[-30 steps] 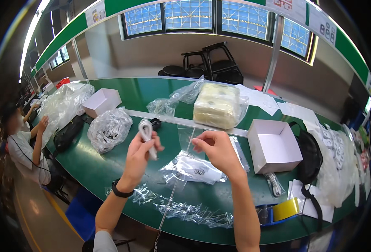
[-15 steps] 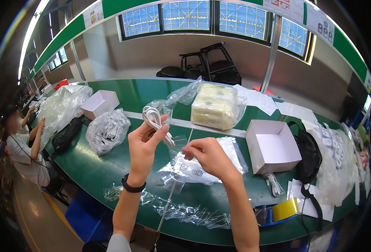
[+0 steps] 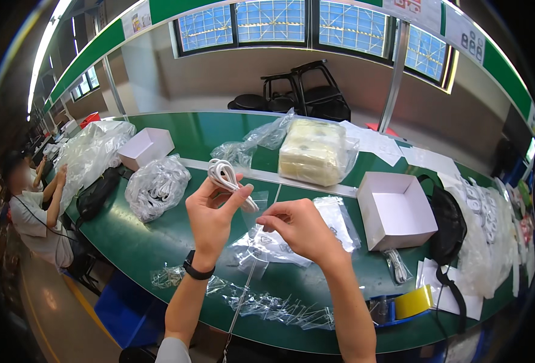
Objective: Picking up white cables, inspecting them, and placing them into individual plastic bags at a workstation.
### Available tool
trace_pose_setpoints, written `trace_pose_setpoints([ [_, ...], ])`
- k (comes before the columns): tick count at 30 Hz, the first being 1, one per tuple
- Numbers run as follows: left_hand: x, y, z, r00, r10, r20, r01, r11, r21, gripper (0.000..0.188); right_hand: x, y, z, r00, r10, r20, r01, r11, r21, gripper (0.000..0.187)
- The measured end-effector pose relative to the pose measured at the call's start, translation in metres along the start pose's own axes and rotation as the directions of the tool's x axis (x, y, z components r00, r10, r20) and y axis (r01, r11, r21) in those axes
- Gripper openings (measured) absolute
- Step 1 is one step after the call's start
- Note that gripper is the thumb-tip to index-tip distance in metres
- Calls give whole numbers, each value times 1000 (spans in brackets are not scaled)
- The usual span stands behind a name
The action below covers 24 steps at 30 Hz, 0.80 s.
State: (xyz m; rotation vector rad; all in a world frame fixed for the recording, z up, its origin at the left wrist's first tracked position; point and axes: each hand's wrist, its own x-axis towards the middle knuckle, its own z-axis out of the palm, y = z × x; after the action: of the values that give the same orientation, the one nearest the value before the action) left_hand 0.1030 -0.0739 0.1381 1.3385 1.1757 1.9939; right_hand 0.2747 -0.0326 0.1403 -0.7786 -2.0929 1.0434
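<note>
A coiled white cable (image 3: 222, 173) is pinched between the thumb and fingers of my left hand (image 3: 210, 212), which wears a black wristband. Its lower end points right and down, at the mouth of a small clear plastic bag (image 3: 259, 199). My right hand (image 3: 303, 230) has thumb and forefinger closed on the lower edge of that bag. How far the cable end reaches into the clear film is hard to see. Below both hands, flat printed plastic bags (image 3: 273, 243) lie on the green table (image 3: 134, 248).
Several small clear bags (image 3: 273, 310) lie along the near edge. A bag of white cables (image 3: 156, 187) is at left; an open white box (image 3: 394, 212), a bagged cable (image 3: 397, 266) and a yellow tape roll (image 3: 414, 301) are at right. Behind stands a wrapped yellowish stack (image 3: 313, 151). A co-worker (image 3: 34, 218) sits far left.
My left hand has shifted slightly right and down, bringing the cable's lower end closer to the clear bag. My right hand has moved slightly left and keeps its pinch.
</note>
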Motion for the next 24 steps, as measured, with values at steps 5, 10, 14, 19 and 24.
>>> trace_pose_setpoints([
  [5,0,-3,-1,1000,22,-14,-21,1000,17,25,1,-2,7,995,-86,-55,83,995,-57,18],
  [10,2,-5,-4,999,13,-40,-14,1000,-20,22,4,2,14,965,-213,-153,195,973,-123,16],
  [14,3,-5,-5,999,-31,-42,29,998,-58,21,4,-1,19,936,-246,-250,228,969,-99,13],
  [19,4,-10,-5,999,-19,-41,15,996,-89,19,4,-2,21,959,-173,-224,173,985,-21,13],
  [24,6,-10,-6,998,-22,-63,17,997,-75,18,6,-3,27,974,-83,-210,104,991,88,16],
])
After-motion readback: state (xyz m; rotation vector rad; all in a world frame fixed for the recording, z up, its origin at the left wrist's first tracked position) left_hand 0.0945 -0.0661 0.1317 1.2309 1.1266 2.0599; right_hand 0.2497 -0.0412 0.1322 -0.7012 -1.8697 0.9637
